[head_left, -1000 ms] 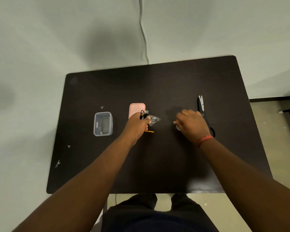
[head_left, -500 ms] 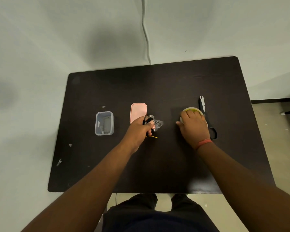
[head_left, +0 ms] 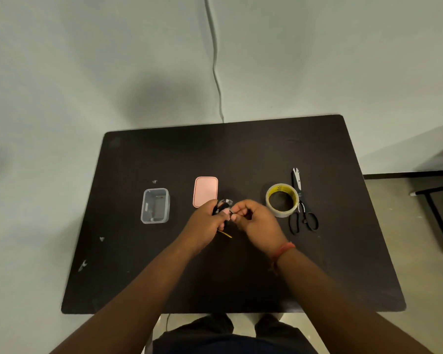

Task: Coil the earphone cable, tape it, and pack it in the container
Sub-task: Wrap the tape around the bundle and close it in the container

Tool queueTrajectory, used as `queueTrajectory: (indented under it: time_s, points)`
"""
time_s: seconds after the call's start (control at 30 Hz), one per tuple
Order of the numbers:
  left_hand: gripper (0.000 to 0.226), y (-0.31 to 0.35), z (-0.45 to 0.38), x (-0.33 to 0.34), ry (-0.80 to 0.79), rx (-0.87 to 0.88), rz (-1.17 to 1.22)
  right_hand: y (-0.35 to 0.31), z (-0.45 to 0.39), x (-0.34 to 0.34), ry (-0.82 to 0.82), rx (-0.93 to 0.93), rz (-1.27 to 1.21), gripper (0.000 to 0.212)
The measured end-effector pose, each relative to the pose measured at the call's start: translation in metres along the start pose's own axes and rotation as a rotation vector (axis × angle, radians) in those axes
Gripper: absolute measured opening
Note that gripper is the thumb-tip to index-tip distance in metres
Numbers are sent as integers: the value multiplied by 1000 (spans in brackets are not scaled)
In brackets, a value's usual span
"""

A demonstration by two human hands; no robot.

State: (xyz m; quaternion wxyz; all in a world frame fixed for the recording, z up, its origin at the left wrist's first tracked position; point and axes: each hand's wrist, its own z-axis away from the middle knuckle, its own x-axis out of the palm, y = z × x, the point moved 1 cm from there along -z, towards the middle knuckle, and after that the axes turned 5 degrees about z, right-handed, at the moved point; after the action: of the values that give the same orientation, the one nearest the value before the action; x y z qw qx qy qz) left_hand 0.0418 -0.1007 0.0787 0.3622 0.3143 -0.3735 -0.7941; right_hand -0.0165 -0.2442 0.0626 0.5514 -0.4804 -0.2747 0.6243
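Clearly the left hand [head_left: 207, 221] grips the coiled earphone cable [head_left: 222, 208] above the counter [head_left: 241, 154] so the loops cannot spring apart, while the right hand [head_left: 256, 222] pinches at the bundle, probably pressing tape down. Off to the left, the clear container [head_left: 155, 206] waits open, its pink lid [head_left: 205, 191] beside it. Nothing blocks that path; the tape roll [head_left: 282, 200] and scissors [head_left: 301, 203] lie right.

On the table [head_left: 241, 154], taking the lid [head_left: 206, 191] as landmark: the container [head_left: 155, 206] lies to its left, well apart; the tape roll [head_left: 282, 203] to its right, with the scissors [head_left: 302, 203] just beside the roll, farther right; both hands meet just before the lid.
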Motion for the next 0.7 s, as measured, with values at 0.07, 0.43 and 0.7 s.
queueTrajectory:
  time_s: [0.07,0.43,0.7]
  points:
    - [14,5,4,0,4,24,-42,-4,2,-1,17,5,-19,10]
    - [13,25,9,-4,55,90,-31,-28,8,-6,273,-21,11,10]
    - [16,45,17,-18,50,95,73,-41,13,-14,364,-56,-245,22]
